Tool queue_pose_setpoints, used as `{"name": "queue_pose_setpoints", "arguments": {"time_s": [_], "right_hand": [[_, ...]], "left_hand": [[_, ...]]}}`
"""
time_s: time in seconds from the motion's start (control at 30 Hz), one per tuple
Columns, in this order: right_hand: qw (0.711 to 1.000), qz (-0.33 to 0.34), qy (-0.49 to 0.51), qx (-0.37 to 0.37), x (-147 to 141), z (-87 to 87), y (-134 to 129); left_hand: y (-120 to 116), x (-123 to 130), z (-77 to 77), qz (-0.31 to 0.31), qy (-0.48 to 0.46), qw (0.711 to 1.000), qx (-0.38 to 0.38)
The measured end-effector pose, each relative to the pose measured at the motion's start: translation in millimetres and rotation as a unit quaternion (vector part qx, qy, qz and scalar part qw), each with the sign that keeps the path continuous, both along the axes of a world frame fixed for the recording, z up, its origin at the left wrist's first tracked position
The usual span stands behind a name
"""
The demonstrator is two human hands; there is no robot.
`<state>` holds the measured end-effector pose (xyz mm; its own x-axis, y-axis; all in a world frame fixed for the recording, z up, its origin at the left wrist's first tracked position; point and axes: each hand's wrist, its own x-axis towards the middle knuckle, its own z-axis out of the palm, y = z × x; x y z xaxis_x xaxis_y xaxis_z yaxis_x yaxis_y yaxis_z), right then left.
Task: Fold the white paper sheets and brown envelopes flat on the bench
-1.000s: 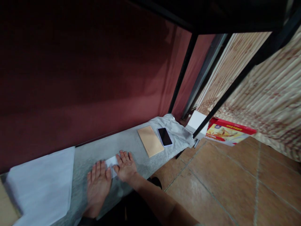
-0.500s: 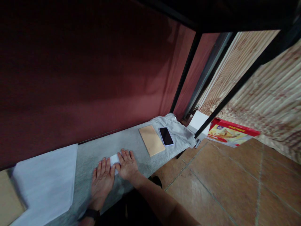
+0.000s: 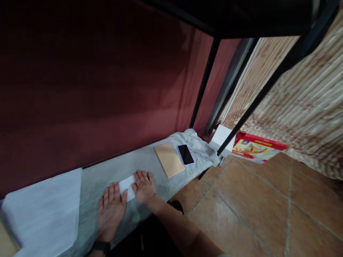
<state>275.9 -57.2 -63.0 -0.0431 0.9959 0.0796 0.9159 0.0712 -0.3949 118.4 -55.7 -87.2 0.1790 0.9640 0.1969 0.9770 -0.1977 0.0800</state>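
Observation:
A small white piece of paper (image 3: 127, 187) lies flat on the grey cloth-covered bench (image 3: 107, 171), between my two hands. My left hand (image 3: 112, 207) rests palm down with its fingers stretched out, its thumb side at the paper's left edge. On the other side, my right hand (image 3: 144, 185) lies flat over the paper's right edge, fingers extended. Whether the paper is folded I cannot tell. To the right of my right hand lies a tan notebook (image 3: 169, 160), and beside that a phone (image 3: 185, 154) with a dark screen.
Large white sheets (image 3: 45, 210) cover the bench's left end. A dark red panel (image 3: 107, 107) rises behind it. Black metal legs (image 3: 205, 82) stand at the right end, near a red and yellow box (image 3: 257, 147) on the tiled floor (image 3: 241, 207).
My left hand has slid left, away from my right hand, and more of the paper shows between them. The view has shifted slightly.

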Motion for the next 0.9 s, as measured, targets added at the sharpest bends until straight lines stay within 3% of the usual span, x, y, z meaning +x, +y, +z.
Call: {"name": "queue_pose_setpoints", "arguments": {"time_s": [0.27,0.6,0.77,0.9], "right_hand": [[1.000,-0.004,-0.005,0.011,9,-0.9,-1],[0.999,-0.007,-0.032,0.004,4,-10.3,-1],[0.999,-0.002,-0.039,0.019,4,-16.3,-1],[0.998,-0.003,-0.053,0.019,6,-17.2,0]], "left_hand": [[-2,0,3.6,0.012,-0.021,1.000,0.016],[-10,0,7.2,0.087,-0.036,0.996,-0.005],[-26,20,1.4,-0.025,-0.029,0.999,-0.031],[-31,22,-2.2,-0.026,-0.028,0.999,-0.034]]}}
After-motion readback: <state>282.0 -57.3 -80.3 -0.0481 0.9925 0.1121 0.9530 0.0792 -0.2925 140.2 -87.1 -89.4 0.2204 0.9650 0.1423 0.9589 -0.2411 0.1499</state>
